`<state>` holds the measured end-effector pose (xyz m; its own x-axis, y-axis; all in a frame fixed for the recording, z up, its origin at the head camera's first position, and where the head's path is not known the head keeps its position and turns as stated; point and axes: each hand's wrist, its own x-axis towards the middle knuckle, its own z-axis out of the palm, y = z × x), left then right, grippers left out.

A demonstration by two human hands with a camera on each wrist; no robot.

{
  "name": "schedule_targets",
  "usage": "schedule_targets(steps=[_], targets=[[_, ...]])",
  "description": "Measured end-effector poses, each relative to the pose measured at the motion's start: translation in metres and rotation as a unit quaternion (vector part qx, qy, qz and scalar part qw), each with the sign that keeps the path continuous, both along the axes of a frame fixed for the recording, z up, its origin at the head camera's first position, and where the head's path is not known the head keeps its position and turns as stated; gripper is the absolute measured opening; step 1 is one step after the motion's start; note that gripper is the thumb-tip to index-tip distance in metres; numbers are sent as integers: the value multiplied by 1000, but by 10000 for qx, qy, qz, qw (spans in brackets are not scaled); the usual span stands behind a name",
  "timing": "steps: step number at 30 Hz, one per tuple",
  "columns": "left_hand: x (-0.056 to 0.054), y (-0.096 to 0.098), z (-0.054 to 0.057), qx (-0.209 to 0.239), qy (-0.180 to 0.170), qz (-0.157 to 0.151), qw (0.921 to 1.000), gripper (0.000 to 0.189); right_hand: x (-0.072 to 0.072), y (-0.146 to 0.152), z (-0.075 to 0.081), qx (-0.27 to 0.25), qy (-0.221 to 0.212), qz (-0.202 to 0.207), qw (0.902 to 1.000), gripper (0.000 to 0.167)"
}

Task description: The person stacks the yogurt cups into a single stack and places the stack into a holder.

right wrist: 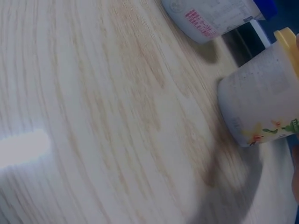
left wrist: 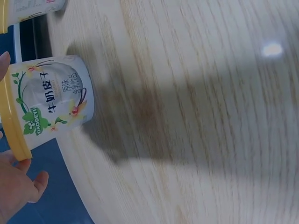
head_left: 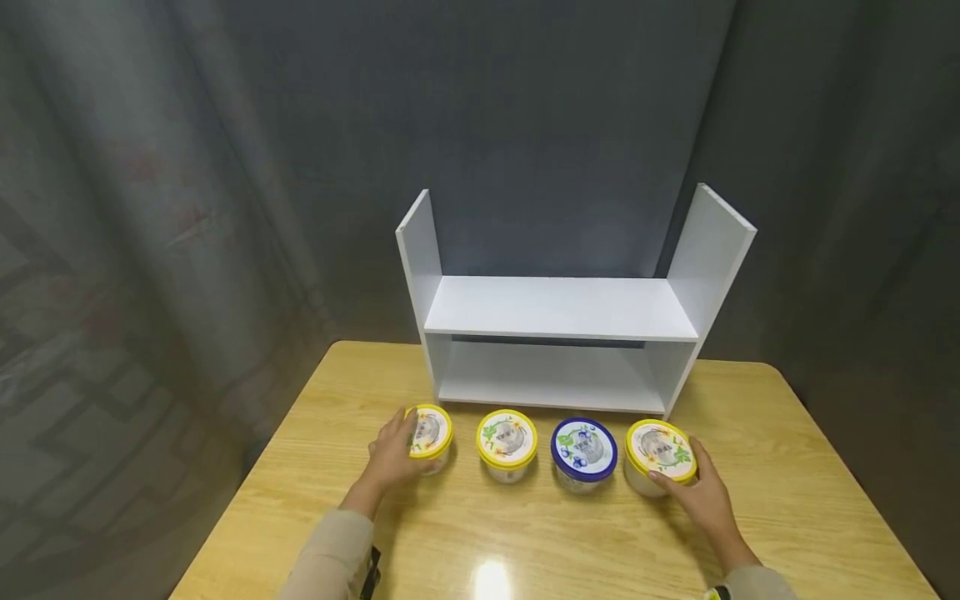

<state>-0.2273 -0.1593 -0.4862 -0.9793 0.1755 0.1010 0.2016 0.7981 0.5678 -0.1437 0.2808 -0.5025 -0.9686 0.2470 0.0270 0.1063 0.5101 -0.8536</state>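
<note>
Four tubs stand in a row across the wooden table. My left hand (head_left: pixel 395 452) holds the leftmost yellow-lidded tub (head_left: pixel 429 433) by its lid. In the left wrist view, fingertips touch the yellow rim of this white tub (left wrist: pixel 58 100), printed with flowers and leaves. At the right end, my right hand (head_left: pixel 703 493) grips another yellow-lidded tub (head_left: pixel 660 452), thumb at the front and fingers round the right side of its lid. Its pale wall (right wrist: pixel 259 95) fills the right edge of the right wrist view, where most of that hand is out of frame.
Between the hands stand a yellow-lidded tub (head_left: pixel 507 439) and a blue-lidded tub (head_left: pixel 583 450). Right behind the row is a white two-level shelf (head_left: pixel 562 307) with upright side panels. Dark curtains (head_left: pixel 525 142) hang behind and beside the wooden table (head_left: pixel 570 542).
</note>
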Motion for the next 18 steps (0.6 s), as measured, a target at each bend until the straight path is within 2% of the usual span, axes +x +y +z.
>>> schedule_targets(steps=[5, 9, 18], targets=[[-3, 1, -4, 50, 46, 70, 10000, 95, -2, -1, -4, -352, -55, -125, 9993, 100], [-4, 2, -6, 191, 2, 123, 9997, 94, -2, -1, -5, -450, -114, -273, 9985, 100], [-4, 0, -14, 460, 177, 265, 9984, 95, 2, -6, -9, -645, -48, -438, 9969, 95]])
